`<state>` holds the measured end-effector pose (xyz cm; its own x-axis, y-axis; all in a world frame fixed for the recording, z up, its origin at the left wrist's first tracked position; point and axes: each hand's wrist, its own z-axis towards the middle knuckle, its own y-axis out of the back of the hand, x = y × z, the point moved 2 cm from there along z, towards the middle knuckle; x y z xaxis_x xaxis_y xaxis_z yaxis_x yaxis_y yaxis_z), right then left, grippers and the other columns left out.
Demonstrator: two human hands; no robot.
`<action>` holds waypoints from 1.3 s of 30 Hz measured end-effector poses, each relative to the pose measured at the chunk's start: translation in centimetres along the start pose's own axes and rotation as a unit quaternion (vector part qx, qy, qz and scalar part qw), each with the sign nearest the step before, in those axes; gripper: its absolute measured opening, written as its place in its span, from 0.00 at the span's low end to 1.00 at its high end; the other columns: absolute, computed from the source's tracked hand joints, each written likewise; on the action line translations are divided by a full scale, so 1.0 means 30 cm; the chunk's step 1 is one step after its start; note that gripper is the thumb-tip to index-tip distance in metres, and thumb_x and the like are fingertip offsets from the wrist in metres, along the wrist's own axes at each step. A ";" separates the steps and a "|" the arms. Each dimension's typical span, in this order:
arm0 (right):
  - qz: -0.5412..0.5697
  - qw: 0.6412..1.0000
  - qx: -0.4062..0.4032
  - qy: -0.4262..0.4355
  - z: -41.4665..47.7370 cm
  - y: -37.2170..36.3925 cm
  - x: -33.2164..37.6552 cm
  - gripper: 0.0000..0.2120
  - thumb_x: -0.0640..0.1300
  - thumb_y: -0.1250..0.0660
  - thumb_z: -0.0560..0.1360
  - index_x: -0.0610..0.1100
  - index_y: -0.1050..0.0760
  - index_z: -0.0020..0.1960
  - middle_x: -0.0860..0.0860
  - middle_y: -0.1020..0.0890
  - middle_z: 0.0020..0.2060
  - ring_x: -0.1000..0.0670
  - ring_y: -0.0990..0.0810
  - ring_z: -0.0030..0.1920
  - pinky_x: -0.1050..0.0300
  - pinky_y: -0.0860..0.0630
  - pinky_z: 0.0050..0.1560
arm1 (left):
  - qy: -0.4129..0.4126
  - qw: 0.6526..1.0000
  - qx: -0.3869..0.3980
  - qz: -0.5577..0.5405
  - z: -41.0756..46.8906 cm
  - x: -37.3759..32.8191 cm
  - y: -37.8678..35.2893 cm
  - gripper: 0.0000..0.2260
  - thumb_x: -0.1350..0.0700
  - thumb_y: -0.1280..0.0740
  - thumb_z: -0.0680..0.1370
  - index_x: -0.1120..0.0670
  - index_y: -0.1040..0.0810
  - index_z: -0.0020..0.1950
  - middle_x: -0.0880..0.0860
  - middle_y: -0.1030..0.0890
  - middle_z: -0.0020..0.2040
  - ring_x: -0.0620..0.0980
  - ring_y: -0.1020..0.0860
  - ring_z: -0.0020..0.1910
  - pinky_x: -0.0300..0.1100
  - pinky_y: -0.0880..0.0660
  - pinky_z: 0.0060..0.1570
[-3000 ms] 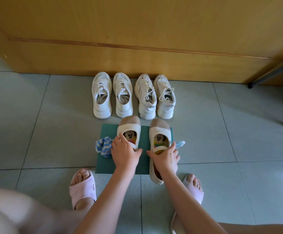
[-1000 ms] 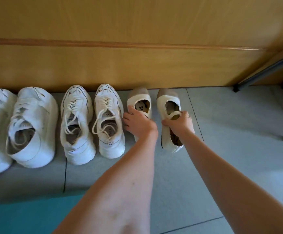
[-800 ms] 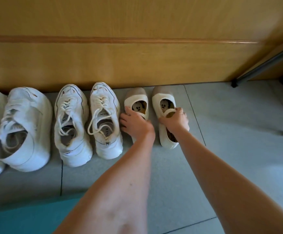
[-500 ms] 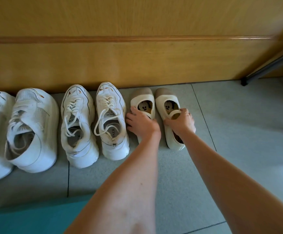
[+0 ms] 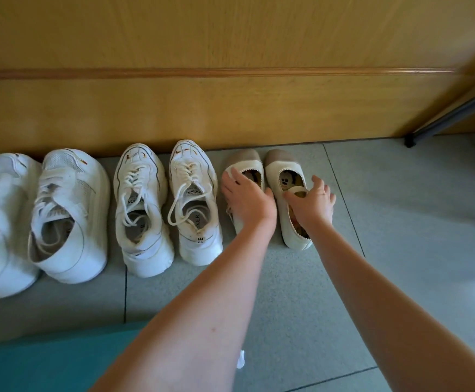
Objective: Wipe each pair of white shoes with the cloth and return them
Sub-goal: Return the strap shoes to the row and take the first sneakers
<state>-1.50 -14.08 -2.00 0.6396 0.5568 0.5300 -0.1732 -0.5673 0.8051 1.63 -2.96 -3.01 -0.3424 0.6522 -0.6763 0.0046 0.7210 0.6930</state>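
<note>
Where the flat shoes were set: the left flat shoe point(image 5: 252, 166) and the right flat shoe point(image 5: 283, 165) were stood side by side on the tiled floor point(image 5: 400, 227), toes close to the wooden panel point(image 5: 230, 108), at the right end of the shoe row.
Left hand: the left hand point(image 5: 247, 199) was laid loosely over the left flat shoe, fingers spread and nearly straight, fingertips touching its outer rim; nothing was gripped.
Right hand: the right hand point(image 5: 314, 206) was held over the heel half of the right flat shoe, fingers spread and relaxed, the thumb touching the strap point(image 5: 298, 190); no closed grasp was seen.
Laced sneakers: a white laced pair point(image 5: 143, 176) was stood just left of the flat shoes, toes toward the panel.
Chunky sneakers: a second white pair point(image 5: 69, 193) was placed further left, partly cut by the frame edge.
Mat: a green mat point(image 5: 46, 363) was seen on the floor at the lower left.
Metal leg: a dark metal leg point(image 5: 451, 117) was seen slanting down to the floor at the upper right.
</note>
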 end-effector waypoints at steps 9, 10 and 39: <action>0.089 0.992 0.019 0.091 -0.204 -0.040 0.264 0.27 0.48 0.35 0.74 0.45 0.37 0.70 0.46 0.32 0.66 0.45 0.39 0.68 0.51 0.40 0.66 | -0.097 0.986 -0.105 -0.083 0.046 0.024 0.409 0.19 0.59 0.34 0.75 0.59 0.29 0.66 0.57 0.29 0.65 0.54 0.34 0.66 0.39 0.41 0.64; 0.095 0.990 0.035 0.098 -0.228 -0.057 0.300 0.28 0.49 0.35 0.74 0.45 0.37 0.71 0.46 0.32 0.67 0.45 0.39 0.68 0.51 0.40 0.66 | -0.088 0.986 -0.121 -0.078 0.062 0.056 0.456 0.19 0.59 0.33 0.74 0.59 0.29 0.65 0.57 0.28 0.64 0.55 0.33 0.65 0.40 0.41 0.64; -0.095 0.988 0.119 -0.004 -0.322 -0.319 0.462 0.35 0.57 0.32 0.70 0.41 0.40 0.68 0.45 0.27 0.61 0.42 0.25 0.60 0.50 0.27 0.54 | 0.181 0.983 -0.022 -0.030 0.156 0.380 0.538 0.36 0.52 0.27 0.70 0.54 0.41 0.73 0.59 0.34 0.67 0.61 0.31 0.64 0.54 0.30 0.57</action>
<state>1.78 4.92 0.21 0.6490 0.6631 0.3730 0.1302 -0.5799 0.8043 2.21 17.19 -0.71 -0.6529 0.4773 -0.5881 -0.0633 0.7394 0.6703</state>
